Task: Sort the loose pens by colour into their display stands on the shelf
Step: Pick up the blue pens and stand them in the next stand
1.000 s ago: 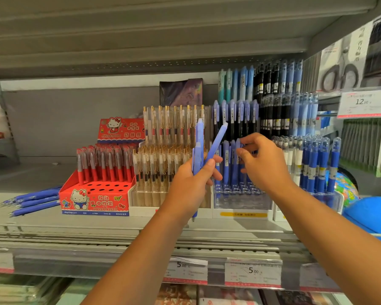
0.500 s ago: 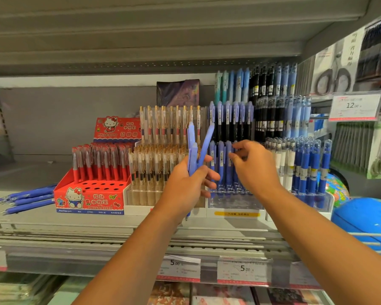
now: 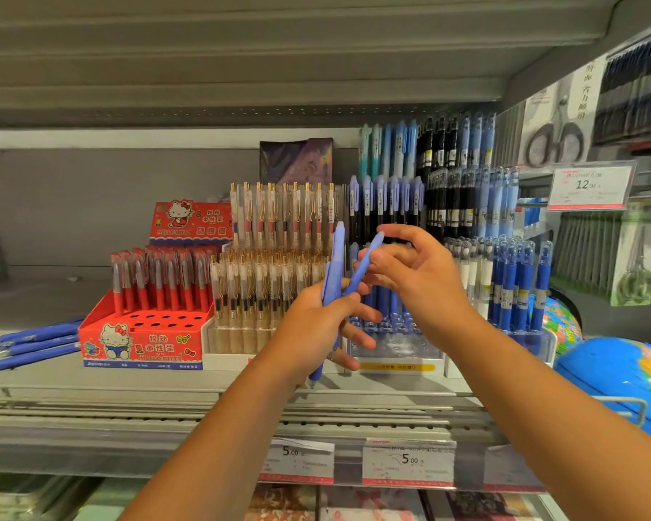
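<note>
now your left hand (image 3: 316, 325) grips the blue pens (image 3: 335, 265) upright, one leaning right where your right hand (image 3: 421, 291) pinches its top, blue stand (image 3: 399, 351) just behind.

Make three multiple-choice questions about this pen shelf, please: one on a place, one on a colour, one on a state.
1. Where do the loose pens lie? A on the shelf, left of the red Hello Kitty stand; B on hooks; C inside that stand.
2. What colour are the gripped pens in the left hand? A red; B blue; C black.
3. That stand's front holes are: A full; B empty; C taped.
A: they lie flat beside it. B: the gripped barrels are blue. B: the holes show dark.
</note>
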{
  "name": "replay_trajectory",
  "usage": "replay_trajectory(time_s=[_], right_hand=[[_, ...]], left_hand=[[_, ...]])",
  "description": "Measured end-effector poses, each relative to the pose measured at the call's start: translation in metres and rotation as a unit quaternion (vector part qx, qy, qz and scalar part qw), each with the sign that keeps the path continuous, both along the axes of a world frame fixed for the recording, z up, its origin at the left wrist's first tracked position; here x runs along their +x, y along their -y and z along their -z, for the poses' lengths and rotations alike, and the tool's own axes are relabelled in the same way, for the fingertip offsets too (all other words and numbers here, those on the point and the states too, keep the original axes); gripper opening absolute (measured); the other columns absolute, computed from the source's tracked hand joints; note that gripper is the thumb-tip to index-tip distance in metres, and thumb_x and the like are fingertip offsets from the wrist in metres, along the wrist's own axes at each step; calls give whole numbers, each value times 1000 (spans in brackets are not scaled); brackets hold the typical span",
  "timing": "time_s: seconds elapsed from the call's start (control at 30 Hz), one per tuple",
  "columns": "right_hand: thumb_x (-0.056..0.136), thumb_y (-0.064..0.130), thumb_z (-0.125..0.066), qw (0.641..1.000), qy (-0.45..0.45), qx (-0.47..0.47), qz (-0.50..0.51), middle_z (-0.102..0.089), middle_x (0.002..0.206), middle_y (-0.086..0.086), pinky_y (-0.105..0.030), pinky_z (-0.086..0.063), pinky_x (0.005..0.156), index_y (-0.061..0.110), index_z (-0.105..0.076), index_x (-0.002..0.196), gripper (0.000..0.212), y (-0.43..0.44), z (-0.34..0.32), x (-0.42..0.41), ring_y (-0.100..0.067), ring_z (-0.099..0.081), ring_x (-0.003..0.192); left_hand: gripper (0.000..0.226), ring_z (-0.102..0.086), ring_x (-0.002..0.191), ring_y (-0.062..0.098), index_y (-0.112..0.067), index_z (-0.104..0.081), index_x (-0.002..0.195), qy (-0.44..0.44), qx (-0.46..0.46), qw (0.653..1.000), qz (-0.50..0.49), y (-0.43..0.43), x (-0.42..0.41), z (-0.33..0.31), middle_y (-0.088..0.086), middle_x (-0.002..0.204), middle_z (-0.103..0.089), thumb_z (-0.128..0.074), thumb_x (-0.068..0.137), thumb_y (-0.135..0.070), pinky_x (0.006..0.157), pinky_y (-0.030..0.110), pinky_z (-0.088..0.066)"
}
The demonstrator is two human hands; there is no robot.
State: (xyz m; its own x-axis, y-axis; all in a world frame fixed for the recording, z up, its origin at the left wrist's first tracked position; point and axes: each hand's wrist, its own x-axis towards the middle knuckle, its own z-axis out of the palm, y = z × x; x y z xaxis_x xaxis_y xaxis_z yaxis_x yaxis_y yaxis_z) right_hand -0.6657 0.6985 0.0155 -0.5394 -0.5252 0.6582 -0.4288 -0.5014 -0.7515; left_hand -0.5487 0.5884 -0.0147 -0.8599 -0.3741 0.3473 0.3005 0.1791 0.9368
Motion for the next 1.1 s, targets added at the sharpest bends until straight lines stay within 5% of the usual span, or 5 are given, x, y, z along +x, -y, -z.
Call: replay_trajectory(time_s=[0.23, 0.4, 0.73, 0.9, 1.1], right_hand=[[97, 4, -57, 991, 52, -105, 64, -70, 94, -9, -32, -59, 66, 13, -60, 113, 19, -2, -4, -3, -24, -73, 84], [99, 13, -56, 965, -69, -132, 216, -66, 104, -5, -37, -58, 75, 16, -59, 121, 22, -2, -1, -6, -19, -67, 92], [100, 18, -54, 921, -130, -10, 368, -62, 109, 0, -32, -52, 81, 14, -57, 123, 24, 0, 2, -12, -14, -58, 91], [99, 18, -56, 905, -157, 52, 393, -63, 111, 1, -16, -43, 73, 12, -58, 124, 26, 2, 3, -16, -11, -56, 91], [99, 15, -56, 890, -174, 174, 385, -66, 107, -9, -30, -45, 71, 6, -57, 120, 23, 6, 5, -25, -15, -55, 83]], left_hand=[[15, -73, 68, 25, -20, -61, 113, -22, 31, 998, -59, -2, 2, -4, 10, 101, -73, -50, 103, -26, 44, 35, -57], [16, -53, 42, 15, -16, -58, 107, -42, -18, 993, -112, 0, 2, -3, -1, 73, -70, -51, 102, -29, 37, 24, -44], [18, -25, 44, 12, -16, -44, 96, -73, 29, 995, -58, 3, 4, -2, 0, 63, -40, -48, 79, -20, 40, 22, -19], [17, -32, 45, 10, -24, -50, 94, -50, -13, 989, -137, 0, 2, -2, 0, 65, -47, -38, 98, -14, 38, 23, -26], [10, -58, 51, 17, -22, -54, 106, -100, -12, 988, -119, -4, 2, -3, 0, 69, -66, -45, 105, -18, 40, 26, -46]])
